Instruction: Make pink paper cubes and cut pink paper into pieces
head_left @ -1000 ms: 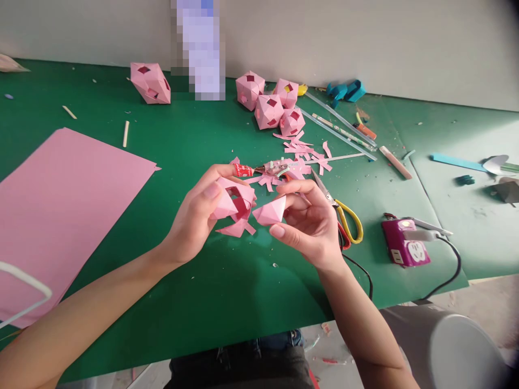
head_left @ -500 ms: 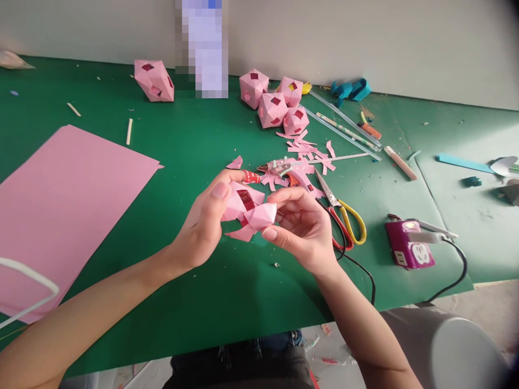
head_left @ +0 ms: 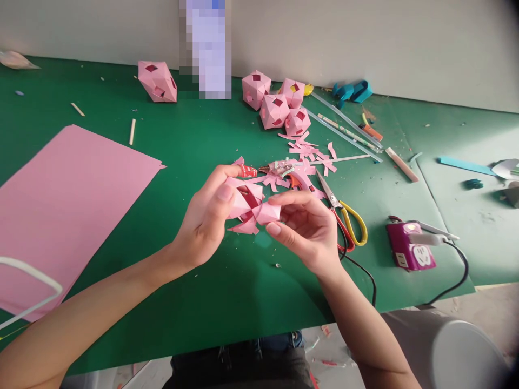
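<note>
A pink folded-paper ball (head_left: 244, 201), partly formed with loose flaps and dark openings, is held above the green table. My left hand (head_left: 208, 219) grips its left side, thumb on top and a finger wrapped in red patterned tape behind. With thumb and fingertips, my right hand (head_left: 306, 227) pinches a flap on the ball's right side. Just beyond the hands lies a pink glue gun (head_left: 279, 167) among pink paper scraps (head_left: 302, 146). Scissors (head_left: 344, 213) with red and yellow handles rest right of my right hand.
A stack of pink paper (head_left: 68, 210) covers the table's left. Finished-looking pink paper balls (head_left: 273, 112) cluster at the back, with another paper ball (head_left: 158, 81) farther left. A purple power socket (head_left: 411, 246) with a black cable sits at right. Clear sticks (head_left: 348, 135) lie behind.
The paper ball has turned slightly in my hands, and its right flap now points more to the right. My right hand has shifted a little rightward with it.
</note>
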`<state>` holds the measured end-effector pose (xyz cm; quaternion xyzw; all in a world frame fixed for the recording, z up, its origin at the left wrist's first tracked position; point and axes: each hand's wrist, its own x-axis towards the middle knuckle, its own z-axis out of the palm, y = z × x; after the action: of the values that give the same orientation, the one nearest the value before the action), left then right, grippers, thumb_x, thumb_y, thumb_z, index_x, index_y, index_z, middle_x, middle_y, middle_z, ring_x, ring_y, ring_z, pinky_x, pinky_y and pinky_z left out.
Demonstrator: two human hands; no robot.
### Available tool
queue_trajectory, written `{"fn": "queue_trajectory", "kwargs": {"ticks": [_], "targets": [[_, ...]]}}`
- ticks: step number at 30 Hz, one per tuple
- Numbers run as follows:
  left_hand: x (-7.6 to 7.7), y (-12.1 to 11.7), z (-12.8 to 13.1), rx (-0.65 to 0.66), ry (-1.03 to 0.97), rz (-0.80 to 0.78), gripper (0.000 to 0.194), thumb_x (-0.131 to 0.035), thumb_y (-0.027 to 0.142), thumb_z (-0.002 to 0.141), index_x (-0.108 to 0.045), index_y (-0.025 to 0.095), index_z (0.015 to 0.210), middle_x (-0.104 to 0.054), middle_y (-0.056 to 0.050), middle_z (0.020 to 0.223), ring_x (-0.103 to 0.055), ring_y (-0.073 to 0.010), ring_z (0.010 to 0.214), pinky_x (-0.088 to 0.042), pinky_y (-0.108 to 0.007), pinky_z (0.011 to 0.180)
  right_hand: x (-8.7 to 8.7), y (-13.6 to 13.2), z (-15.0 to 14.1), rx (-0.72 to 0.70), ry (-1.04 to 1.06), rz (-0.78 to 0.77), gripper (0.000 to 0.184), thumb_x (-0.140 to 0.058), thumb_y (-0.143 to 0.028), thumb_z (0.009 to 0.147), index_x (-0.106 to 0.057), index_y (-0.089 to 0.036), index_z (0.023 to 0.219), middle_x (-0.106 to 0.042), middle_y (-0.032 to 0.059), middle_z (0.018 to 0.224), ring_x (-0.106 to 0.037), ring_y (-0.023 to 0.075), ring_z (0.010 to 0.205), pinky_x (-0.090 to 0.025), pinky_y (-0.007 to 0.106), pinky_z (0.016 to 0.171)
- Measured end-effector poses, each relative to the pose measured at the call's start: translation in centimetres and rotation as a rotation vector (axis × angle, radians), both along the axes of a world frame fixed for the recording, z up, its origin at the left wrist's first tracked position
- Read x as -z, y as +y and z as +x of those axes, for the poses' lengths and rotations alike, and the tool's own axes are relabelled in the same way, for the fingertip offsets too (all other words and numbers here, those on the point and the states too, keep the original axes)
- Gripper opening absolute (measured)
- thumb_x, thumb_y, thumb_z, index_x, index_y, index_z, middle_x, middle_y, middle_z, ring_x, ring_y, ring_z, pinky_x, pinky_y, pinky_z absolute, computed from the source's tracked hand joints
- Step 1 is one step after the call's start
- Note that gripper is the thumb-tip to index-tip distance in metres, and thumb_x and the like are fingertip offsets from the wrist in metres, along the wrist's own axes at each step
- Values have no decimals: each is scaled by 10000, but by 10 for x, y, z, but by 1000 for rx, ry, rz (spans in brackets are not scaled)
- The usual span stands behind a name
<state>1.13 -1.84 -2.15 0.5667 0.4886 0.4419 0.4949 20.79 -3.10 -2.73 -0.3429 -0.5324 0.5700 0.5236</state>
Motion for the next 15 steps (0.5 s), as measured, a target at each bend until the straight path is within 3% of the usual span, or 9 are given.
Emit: {"fn": "queue_trajectory", "kwargs": {"ticks": [4, 15], "targets": [[0, -1, 1, 16, -15, 7, 535, -335, 675, 1030, -611, 254, 1210, -719, -74, 943, -689, -277, 842, -541, -379, 692, -1, 0, 0, 2, -10, -25, 268, -839, -208, 858, -748, -268, 1103, -773, 20, 1082, -694, 127, 827, -614, 269, 719], [-4, -2, 1, 65, 79, 80, 483, -388, 635, 1034, -590, 254, 1252, -714, -52, 876, -668, -266, 840, -533, -380, 687, 0, -3, -2, -48, 13, -36, 305, -842, -192, 859, -753, -277, 1138, -775, 23, 1107, -741, 151, 934, -671, 294, 825]]}}
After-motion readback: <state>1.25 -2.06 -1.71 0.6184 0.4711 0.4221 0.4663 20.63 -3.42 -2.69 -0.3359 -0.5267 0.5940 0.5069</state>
